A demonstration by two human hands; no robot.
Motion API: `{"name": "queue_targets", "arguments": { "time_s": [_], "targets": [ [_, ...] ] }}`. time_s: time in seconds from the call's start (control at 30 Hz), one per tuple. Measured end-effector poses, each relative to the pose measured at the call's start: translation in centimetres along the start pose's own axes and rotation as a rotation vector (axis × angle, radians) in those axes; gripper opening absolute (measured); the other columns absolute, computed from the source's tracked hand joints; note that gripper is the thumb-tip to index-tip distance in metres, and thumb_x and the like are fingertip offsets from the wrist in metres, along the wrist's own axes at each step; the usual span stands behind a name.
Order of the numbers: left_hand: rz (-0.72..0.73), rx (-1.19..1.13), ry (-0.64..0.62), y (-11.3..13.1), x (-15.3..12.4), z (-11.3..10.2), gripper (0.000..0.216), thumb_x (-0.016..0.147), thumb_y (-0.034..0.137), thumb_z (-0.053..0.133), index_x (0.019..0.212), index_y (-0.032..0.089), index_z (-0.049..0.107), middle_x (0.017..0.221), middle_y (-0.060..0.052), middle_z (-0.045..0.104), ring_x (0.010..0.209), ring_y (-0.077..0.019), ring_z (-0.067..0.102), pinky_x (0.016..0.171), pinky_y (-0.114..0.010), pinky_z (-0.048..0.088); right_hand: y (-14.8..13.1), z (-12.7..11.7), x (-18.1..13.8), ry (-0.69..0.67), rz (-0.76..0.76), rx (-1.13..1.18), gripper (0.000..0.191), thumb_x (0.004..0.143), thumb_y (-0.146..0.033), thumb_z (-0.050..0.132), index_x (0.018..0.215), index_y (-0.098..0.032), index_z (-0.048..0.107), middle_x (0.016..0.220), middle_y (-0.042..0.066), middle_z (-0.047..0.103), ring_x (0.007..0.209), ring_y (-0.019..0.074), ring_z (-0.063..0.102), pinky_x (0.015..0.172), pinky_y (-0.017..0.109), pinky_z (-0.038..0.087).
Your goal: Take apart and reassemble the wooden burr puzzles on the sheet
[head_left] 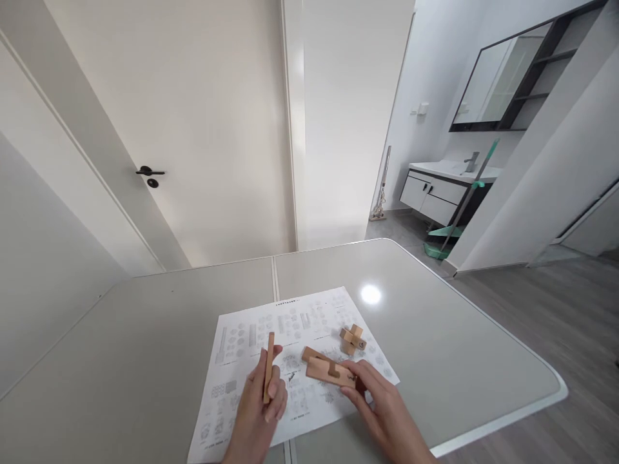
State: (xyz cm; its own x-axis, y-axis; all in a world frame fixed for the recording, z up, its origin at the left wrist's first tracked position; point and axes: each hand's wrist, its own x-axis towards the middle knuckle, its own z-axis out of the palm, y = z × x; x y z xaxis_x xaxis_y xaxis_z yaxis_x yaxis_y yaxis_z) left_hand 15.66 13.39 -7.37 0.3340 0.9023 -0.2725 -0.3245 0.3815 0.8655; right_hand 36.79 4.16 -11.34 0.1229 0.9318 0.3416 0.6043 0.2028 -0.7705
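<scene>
My left hand (267, 393) is closed around a slim wooden puzzle piece (269, 367) that stands roughly upright between thumb and fingers. Between the thumb and fingers of my right hand (374, 393) is the right end of a notched wooden puzzle piece (319, 372), with a dark mark near that end. Another wooden piece (309, 352) shows partly behind it; whether it is held too I cannot tell. Beyond my right hand, a small cross-shaped wooden puzzle (353, 338) rests on a printed sheet (232, 341) covered in diagrams. Both hands are over the sheet.
The grey glossy table (435, 322) has a pale raised rim and a seam under the sheet. A white door (193, 96) stands beyond its far edge. To the right are a washbasin cabinet (432, 193), a green dustpan (436, 251) and a mop (382, 193).
</scene>
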Motion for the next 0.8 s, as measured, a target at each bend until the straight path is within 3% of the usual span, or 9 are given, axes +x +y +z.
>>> {"name": "queue_targets", "arguments": {
  "time_s": [0.1,0.3,0.43,0.53,0.63,0.8],
  "targets": [
    [0.077,0.453,-0.083,1.5,0.4,-0.5,0.044,0.090,0.064,0.062,0.091,0.020,0.068,0.058,0.006,0.051,0.045,-0.0083,0.039,0.055,-0.023,0.041,2.0,0.3,-0.1,0.083,0.079,-0.110,0.027,0.106,-0.040,0.045,0.123,-0.026,0.060,0.095,0.007,0.070,0.074,0.0215,0.068,0.069,0.032,0.059],
    [0.169,1.010,-0.239,1.1,1.1,-0.2,0.035,0.100,0.056,0.050,0.090,0.024,0.061,0.058,0.006,0.049,0.054,-0.0144,0.041,0.056,-0.026,0.027,4.2,2.0,0.7,0.134,0.136,-0.334,0.030,0.107,-0.040,0.038,0.124,-0.025,0.058,0.115,0.010,0.072,0.083,0.0248,0.074,0.065,0.036,0.060],
    [0.276,1.158,-0.357,0.5,2.5,-0.1,0.034,0.098,0.050,0.056,0.078,0.024,0.065,0.070,0.000,0.062,0.069,-0.0207,0.053,0.066,-0.028,0.033,4.6,2.9,1.7,0.127,0.132,-0.438,0.027,0.106,-0.037,0.041,0.123,-0.027,0.059,0.123,0.008,0.072,0.080,0.0255,0.076,0.059,0.035,0.058],
    [0.344,1.207,-0.430,0.2,3.5,-0.3,0.031,0.097,0.048,0.058,0.080,0.025,0.069,0.078,-0.004,0.068,0.081,-0.0255,0.057,0.071,-0.030,0.034,4.9,3.2,2.3,0.086,0.112,-0.471,0.024,0.105,-0.033,0.044,0.122,-0.029,0.059,0.122,0.007,0.072,0.079,0.0254,0.076,0.059,0.034,0.057],
    [0.375,1.218,-0.466,0.1,4.2,-0.5,0.025,0.097,0.047,0.059,0.086,0.027,0.069,0.082,-0.004,0.070,0.079,-0.0256,0.057,0.071,-0.031,0.033,5.3,3.5,2.5,0.054,0.076,-0.509,0.025,0.103,-0.031,0.045,0.124,-0.029,0.060,0.124,0.008,0.071,0.077,0.0251,0.076,0.056,0.033,0.056],
    [0.465,1.256,-0.466,0.1,4.9,-0.4,0.029,0.091,0.050,0.068,0.077,0.025,0.063,0.080,-0.003,0.066,0.077,-0.0247,0.053,0.072,-0.032,0.032,5.3,3.4,2.4,0.017,0.026,-0.547,0.028,0.104,-0.031,0.040,0.123,-0.027,0.061,0.119,0.010,0.067,0.071,0.0231,0.073,0.051,0.032,0.055]
  ]
}}
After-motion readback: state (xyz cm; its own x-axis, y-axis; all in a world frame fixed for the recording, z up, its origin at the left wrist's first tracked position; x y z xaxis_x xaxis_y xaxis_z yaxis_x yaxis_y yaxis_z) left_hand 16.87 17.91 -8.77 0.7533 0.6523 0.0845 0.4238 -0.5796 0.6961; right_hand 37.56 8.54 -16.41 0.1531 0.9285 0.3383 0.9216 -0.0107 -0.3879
